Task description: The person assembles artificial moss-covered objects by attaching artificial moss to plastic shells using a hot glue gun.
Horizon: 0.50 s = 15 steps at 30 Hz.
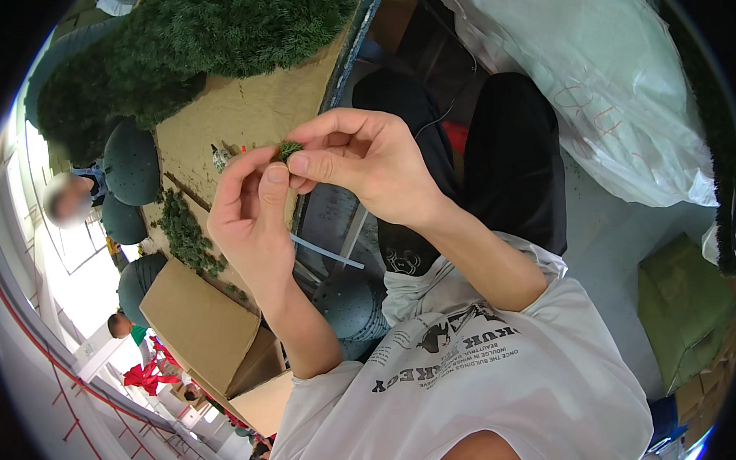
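Note:
My left hand [250, 214] and my right hand [374, 161] meet above the table's edge, fingertips nearly touching. Both pinch a small green sprig [290, 148], which looks like artificial greenery, between thumbs and fingers. Most of the sprig is hidden by the fingers. Just beyond my left hand, on the brown tabletop [218, 113], lies a small bottle-like thing [219, 158] with a dark tip, partly covered. A large heap of bushy green foliage [248, 31] covers the far part of the table.
Loose green sprigs [182, 232] lie left of my left hand. An opened cardboard box [201, 317] stands at lower left, near dark green domes [131, 165]. A big translucent plastic bag [590, 84] and an olive-green bundle [687, 308] are at right. Other people are at far left.

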Available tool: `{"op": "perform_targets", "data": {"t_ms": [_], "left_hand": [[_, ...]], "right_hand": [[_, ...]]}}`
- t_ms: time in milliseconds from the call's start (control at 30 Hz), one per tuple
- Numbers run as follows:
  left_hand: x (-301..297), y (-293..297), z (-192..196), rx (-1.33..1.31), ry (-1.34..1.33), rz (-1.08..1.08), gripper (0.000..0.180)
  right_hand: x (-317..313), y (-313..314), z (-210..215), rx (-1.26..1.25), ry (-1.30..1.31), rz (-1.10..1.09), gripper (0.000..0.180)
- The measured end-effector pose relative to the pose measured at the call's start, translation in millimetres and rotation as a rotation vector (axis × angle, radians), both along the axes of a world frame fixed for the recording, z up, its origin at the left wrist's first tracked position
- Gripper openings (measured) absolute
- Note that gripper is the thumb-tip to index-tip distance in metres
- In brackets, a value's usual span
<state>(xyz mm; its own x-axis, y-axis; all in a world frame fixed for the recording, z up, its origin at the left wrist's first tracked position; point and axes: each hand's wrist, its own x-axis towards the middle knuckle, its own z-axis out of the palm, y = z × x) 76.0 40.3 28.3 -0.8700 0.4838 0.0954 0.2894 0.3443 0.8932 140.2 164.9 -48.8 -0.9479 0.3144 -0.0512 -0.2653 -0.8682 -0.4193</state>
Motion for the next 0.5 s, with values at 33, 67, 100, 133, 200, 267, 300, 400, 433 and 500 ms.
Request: {"op": "perform_targets", "data": {"t_ms": [33, 67, 100, 133, 200, 267, 300, 400, 433, 500], "left_hand": [[-3, 0, -1, -0.01, -0.081, 0.037, 0.018], [-7, -1, -2, -0.015, -0.082, 0.037, 0.018], [-12, -3, -4, 0.031, -0.131, -0.005, 0.019], [-17, -4, -4, 0.08, -0.179, -0.046, 0.02], [-22, -1, -1, 0.051, -0.144, -0.066, 0.018], [-29, 5, 5, 0.026, -0.111, -0.09, 0.016], [-33, 7, 8, -0.035, -0.096, -0.13, 0.016], [-53, 13, 21, -0.21, -0.051, -0.169, 0.017], [-60, 18, 23, -0.319, -0.021, -0.171, 0.017], [-78, 44, 24, -0.173, 0.26, -0.205, 0.016]], "right_hand": [[-1, 1, -2, -0.006, -0.001, -0.001, 0.023], [-1, 2, -3, -0.015, 0.005, 0.001, 0.022], [-2, 2, -4, -0.024, 0.01, 0.003, 0.022], [-2, 3, -5, -0.029, 0.01, 0.006, 0.022], [-2, 7, -5, 0.042, -0.036, 0.031, 0.021], [-4, 17, -8, 0.1, -0.046, 0.056, 0.022], [-6, 20, -7, 0.161, -0.055, 0.08, 0.022], [-16, 31, -8, 0.252, -0.058, 0.01, 0.017], [-22, 35, -12, 0.376, -0.056, -0.056, 0.016], [-39, 42, -12, 0.441, -0.129, -0.205, 0.015]]}}
